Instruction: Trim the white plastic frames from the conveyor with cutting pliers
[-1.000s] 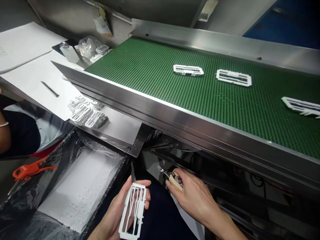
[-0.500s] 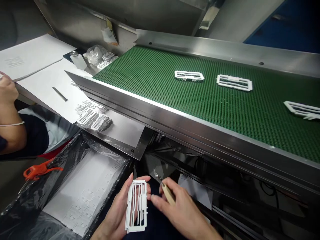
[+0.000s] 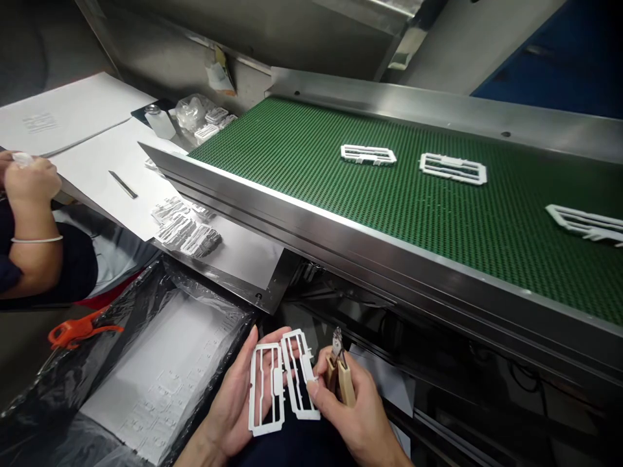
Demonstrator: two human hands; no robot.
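As I look down from afar, my left hand [image 3: 228, 405] holds two white plastic frames [image 3: 265, 389] at bottom centre, long axes near vertical, the right one leaning left at its top. My right hand [image 3: 353, 418] closes on tan-handled flush cutters [image 3: 341, 373], tips up. A steel conveyor edge [image 3: 370, 263] runs above, a black-lined bin [image 3: 160, 279] sits left, and a dark space under the conveyor [image 3: 462, 395] opens right.

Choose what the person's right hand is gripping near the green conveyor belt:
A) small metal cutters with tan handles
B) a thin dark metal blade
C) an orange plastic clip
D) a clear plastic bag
A: the right hand closes around small metal cutters with tan handles, their metal tip pointing up, next to the white plastic frames resting in the left hand.
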